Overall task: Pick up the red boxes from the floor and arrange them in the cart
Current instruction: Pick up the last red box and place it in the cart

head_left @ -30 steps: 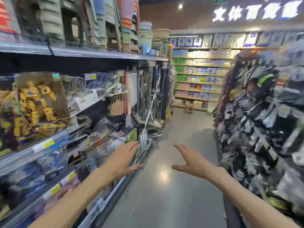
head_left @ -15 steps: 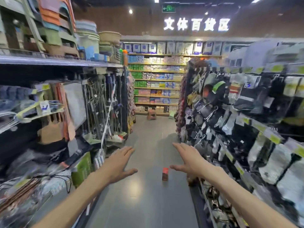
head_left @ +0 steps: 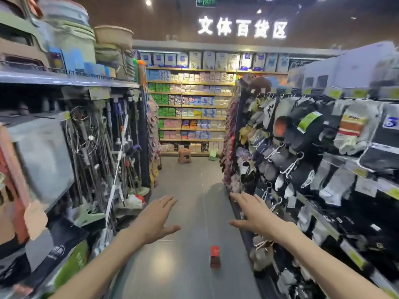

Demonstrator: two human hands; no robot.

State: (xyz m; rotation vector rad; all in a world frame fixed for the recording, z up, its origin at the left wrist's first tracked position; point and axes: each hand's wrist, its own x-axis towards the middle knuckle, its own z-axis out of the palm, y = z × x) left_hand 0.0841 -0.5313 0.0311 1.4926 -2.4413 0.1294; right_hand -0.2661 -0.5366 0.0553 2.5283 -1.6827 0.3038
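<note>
I stood in a shop aisle with a grey floor running ahead of me. The left racks carried mops and long-handled tools, with buckets and basins stacked on top. The right racks were hung with socks and slippers on hooks. A far shelf of coloured packs closed the aisle, a lit sign glowing above it, and a small stool sat on the floor before it.

Both my arms reached forward over the floor. My left hand was spread flat, palm down, fingers straight, thumb out to the side, holding nothing. My right hand was the same, fingers straight and apart, empty, close beside the lower edge of the right racks.

One red box stood on the floor, between my forearms and nearer me than either hand, closer to the right racks. It was small and upright, with a brighter red top and a darker, duller lower part. Its print was too blurred to read.
</note>
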